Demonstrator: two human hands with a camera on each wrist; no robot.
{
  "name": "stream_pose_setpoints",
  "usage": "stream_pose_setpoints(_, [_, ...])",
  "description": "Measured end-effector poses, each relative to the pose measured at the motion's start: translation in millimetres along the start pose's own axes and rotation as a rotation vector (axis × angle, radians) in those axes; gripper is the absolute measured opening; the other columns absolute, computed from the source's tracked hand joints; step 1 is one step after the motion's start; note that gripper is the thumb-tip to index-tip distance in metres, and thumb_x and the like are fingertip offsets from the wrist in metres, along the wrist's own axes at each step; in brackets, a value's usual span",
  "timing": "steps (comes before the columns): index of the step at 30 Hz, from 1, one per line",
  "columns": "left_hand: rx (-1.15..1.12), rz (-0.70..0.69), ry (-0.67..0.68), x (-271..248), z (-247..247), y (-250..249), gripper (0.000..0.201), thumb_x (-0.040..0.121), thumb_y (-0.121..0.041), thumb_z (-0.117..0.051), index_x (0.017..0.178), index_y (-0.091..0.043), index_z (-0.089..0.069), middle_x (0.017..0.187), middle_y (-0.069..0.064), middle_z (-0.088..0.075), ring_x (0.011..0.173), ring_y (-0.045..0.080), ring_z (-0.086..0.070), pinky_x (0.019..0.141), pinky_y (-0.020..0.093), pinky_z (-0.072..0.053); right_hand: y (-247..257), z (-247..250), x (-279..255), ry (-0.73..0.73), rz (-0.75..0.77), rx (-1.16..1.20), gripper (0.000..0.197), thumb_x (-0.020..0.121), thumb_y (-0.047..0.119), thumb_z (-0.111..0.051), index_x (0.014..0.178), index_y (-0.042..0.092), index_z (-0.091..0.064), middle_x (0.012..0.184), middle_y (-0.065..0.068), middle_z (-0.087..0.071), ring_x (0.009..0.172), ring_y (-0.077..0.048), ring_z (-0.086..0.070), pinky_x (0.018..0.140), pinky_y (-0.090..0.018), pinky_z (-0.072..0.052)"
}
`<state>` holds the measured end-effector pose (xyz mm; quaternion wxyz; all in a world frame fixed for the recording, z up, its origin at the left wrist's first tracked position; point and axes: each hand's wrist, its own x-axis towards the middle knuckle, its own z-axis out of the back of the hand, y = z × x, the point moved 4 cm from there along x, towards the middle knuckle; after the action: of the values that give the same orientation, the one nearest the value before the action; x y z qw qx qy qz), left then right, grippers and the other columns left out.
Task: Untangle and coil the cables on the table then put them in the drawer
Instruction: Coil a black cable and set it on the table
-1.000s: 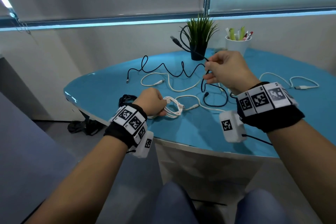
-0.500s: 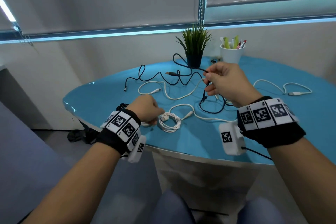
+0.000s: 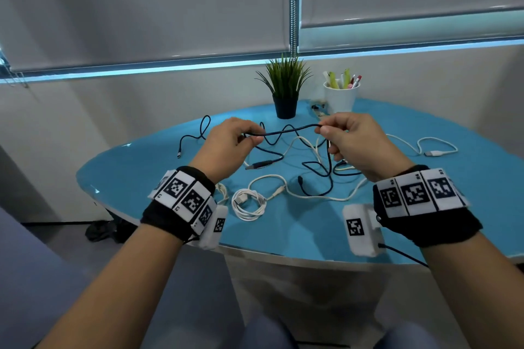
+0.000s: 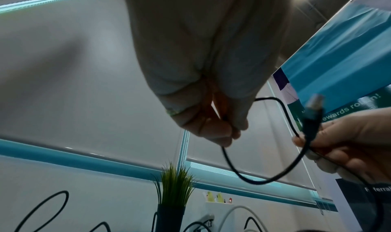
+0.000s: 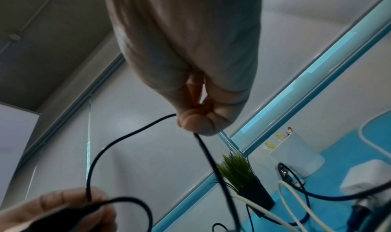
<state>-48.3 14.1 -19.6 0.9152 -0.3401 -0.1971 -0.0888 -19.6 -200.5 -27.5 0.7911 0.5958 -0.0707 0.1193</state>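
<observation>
Both hands are raised over the blue table [image 3: 297, 238]. My left hand [image 3: 249, 137] and right hand [image 3: 323, 129] each pinch the same black cable [image 3: 287, 130], which spans between them. In the left wrist view the left fingers [image 4: 224, 126] pinch the black cable [image 4: 251, 182]. In the right wrist view the right fingers [image 5: 196, 123] pinch the cable [image 5: 118, 140]. Its USB plug [image 3: 259, 164] trails below the left hand. The rest of it loops on the table, crossing a loose white cable [image 3: 312, 197]. A coiled white cable [image 3: 248, 204] lies near the front edge.
Another black cable [image 3: 198, 133] snakes across the far left of the table. A white cable [image 3: 436, 147] lies at the right. A potted plant [image 3: 285, 88] and a white pen cup [image 3: 340, 96] stand at the back. No drawer is in view.
My left hand let go of the white coil, rose, and took hold of the black cable. The right hand kept its pinch, and the cable now spans between both hands.
</observation>
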Motion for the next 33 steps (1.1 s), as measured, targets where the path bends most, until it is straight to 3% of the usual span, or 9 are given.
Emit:
stream_pose_setpoints(3, [-0.002,0.040,0.054,-1.0,-3.0,3.4,0.012,0.090,-0.024,-0.059,0.089,-0.016,-0.068,0.071,0.000,-0.061,0.065,0.013,-0.054,0.069,0.031,-0.051,-5.7,10.4,2.1,-0.075,-0.043,0.038,0.016,0.093,0.011,-0.053,0.082,0.017,-0.062,0.086,0.001,-0.065,0.053,-0.010,-0.048,0.048,-0.022,-0.048])
stream_pose_setpoints(7, [-0.196,0.113,0.111,-3.6,-11.9,6.4,0.012,0.090,-0.013,-0.059,0.083,-0.010,-0.068,0.075,0.006,-0.068,0.059,0.008,-0.060,0.061,0.020,-0.053,-13.4,18.7,3.5,-0.116,-0.083,0.032,0.011,0.092,0.009,-0.054,0.085,0.010,-0.062,0.083,-0.007,-0.060,0.053,-0.012,-0.051,0.049,-0.024,-0.053])
stream_pose_setpoints(9, [-0.362,0.170,0.079,-3.7,-16.4,4.3,0.010,0.088,-0.009,-0.061,0.080,-0.006,-0.067,0.072,0.008,-0.068,0.055,0.008,-0.060,0.059,0.019,-0.054,-17.4,16.0,2.0,-0.086,-0.095,0.014,0.008,0.090,0.007,-0.056,0.096,0.008,-0.062,0.085,-0.007,-0.057,0.056,-0.015,-0.056,0.054,-0.027,-0.056])
stream_pose_setpoints(11, [-0.496,0.213,0.031,-3.5,-19.9,0.2,0.011,0.086,-0.007,-0.063,0.075,-0.005,-0.066,0.067,0.008,-0.066,0.050,0.008,-0.059,0.055,0.018,-0.054,-21.0,12.5,0.1,-0.052,-0.101,0.043,0.022,0.087,0.001,-0.058,0.106,0.012,-0.058,0.095,-0.006,-0.052,0.061,-0.019,-0.060,0.061,-0.032,-0.059])
stream_pose_setpoints(13, [-0.575,0.234,0.013,-3.8,-23.4,-4.5,0.013,0.086,-0.006,-0.063,0.073,-0.005,-0.065,0.063,0.007,-0.066,0.048,0.008,-0.059,0.054,0.018,-0.054,-18.8,8.2,-3.6,0.004,-0.072,0.045,0.030,0.082,-0.002,-0.063,0.105,0.017,-0.059,0.101,-0.004,-0.051,0.065,-0.022,-0.061,0.068,-0.036,-0.058])
stream_pose_setpoints(18, [-0.621,0.234,0.029,-3.4,-29.1,-10.7,0.010,0.087,-0.005,-0.061,0.077,-0.003,-0.064,0.065,0.009,-0.065,0.047,0.007,-0.059,0.053,0.017,-0.054,-9.3,-6.8,-12.2,0.191,-0.009,0.130,0.027,0.086,0.001,-0.060,0.097,0.026,-0.061,0.095,-0.001,-0.063,0.078,-0.015,-0.064,0.067,-0.028,-0.053])
stream_pose_setpoints(22, [-0.594,0.211,0.036,-4.9,-30.5,-15.0,0.012,0.087,-0.005,-0.061,0.076,-0.006,-0.064,0.063,0.008,-0.064,0.047,0.007,-0.058,0.053,0.017,-0.054,-4.3,-7.1,-11.7,0.093,0.039,0.103,0.030,0.080,0.017,-0.072,0.106,0.022,-0.056,0.084,0.000,-0.066,0.071,-0.013,-0.062,0.064,-0.028,-0.051])
stream_pose_setpoints(25, [-0.609,0.192,0.054,-5.7,-31.4,-19.4,0.012,0.087,-0.005,-0.061,0.076,-0.007,-0.065,0.062,0.005,-0.065,0.047,0.007,-0.058,0.052,0.017,-0.053,-6.0,-5.5,-8.8,-0.014,0.050,-0.016,0.032,0.074,0.024,-0.078,0.097,0.022,-0.057,0.077,-0.002,-0.063,0.061,-0.010,-0.055,0.062,-0.027,-0.046])
stream_pose_setpoints(33, [-0.611,0.176,0.025,-5.0,-29.7,-25.8,0.005,0.088,-0.005,-0.060,0.085,-0.007,-0.064,0.061,0.006,-0.063,0.045,0.006,-0.054,0.048,0.017,-0.050,3.0,0.9,-11.0,-0.104,0.127,-0.281,0.006,0.080,0.025,-0.071,0.081,0.020,-0.069,0.073,0.001,-0.062,0.068,-0.011,-0.054,0.062,-0.023,-0.042])
